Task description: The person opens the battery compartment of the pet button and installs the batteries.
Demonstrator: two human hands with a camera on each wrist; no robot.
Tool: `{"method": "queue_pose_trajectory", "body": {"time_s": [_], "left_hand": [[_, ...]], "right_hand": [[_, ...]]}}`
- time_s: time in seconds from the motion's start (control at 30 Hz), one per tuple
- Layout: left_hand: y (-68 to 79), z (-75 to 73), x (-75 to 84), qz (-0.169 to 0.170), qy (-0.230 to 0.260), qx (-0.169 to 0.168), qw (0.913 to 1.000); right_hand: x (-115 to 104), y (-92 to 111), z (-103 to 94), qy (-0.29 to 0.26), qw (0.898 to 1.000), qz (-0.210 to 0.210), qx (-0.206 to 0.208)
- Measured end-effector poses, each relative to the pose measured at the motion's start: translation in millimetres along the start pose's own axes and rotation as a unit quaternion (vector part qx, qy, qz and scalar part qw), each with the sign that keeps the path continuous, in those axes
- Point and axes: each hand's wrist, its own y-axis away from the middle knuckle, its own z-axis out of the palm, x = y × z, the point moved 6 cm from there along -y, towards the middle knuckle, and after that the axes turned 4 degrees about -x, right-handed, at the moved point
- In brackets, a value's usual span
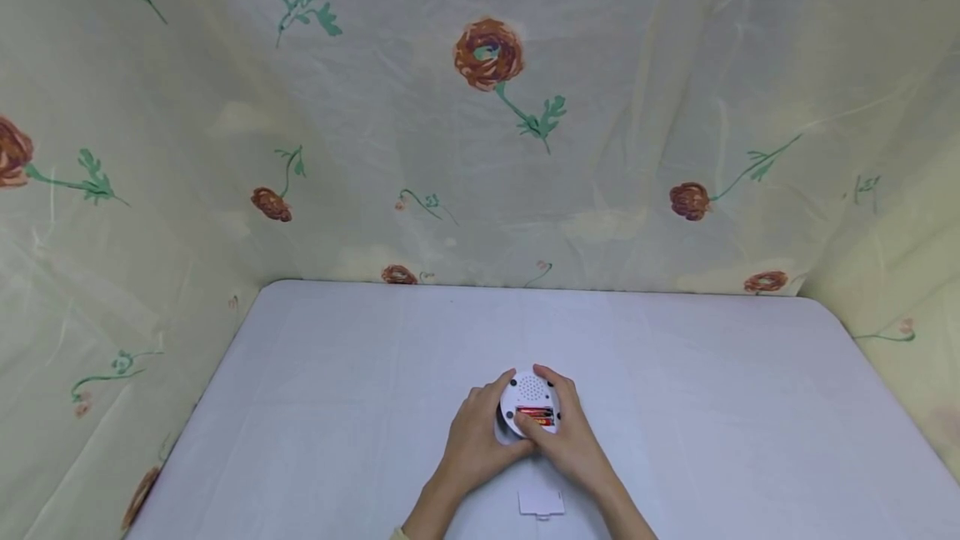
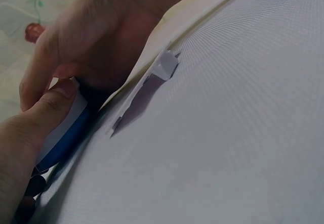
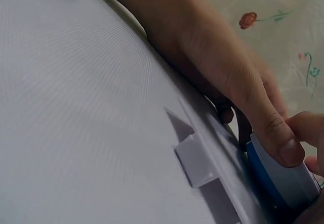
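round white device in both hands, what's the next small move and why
Probably press the red batteries gently with the right thumb to seat them: its tip lies at them, the battery compartment of the device is uncovered, and the white cover lies apart on the table.

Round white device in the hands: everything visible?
The round white-and-blue, plastic-looking device shows the head camera a white face: patch of small holes, dark spots near the rim, uncovered compartment holding red batteries. Its side is partly blue. Left hand and right hand grip it from opposite sides over the white table, right thumb at the compartment.
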Motion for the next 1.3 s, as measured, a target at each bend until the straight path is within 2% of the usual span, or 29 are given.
{"method": "queue_pose_trajectory", "body": {"time_s": [0.43,0.7,1.0,1.13,1.3], "left_hand": [[1.6,0.6,0.0,-0.004,0.0,-0.005,1.0],[-1.8,0.6,-1.0,0.006,-0.004,0.002,1.0],[0.0,1.4,-2.5,0.011,0.004,0.004,0.9999],[0.8,1.6,-2.8,0.011,0.002,0.005,0.9999],[-0.6,1.2,-2.9,0.012,0.008,0.005,0.9999]], "right_hand": [[-1.0,1.0,0.5,0.006,1.0,0.01,-0.009],[-8.6,1.2,-1.6,0.012,1.0,0.004,-0.01],[-6.4,0.7,0.6,0.001,1.0,0.024,-0.011],[-4.2,0.7,1.7,0.004,1.0,0.014,-0.007],[-1.3,1.9,0.7,0.025,1.0,-0.017,0.005]]}}
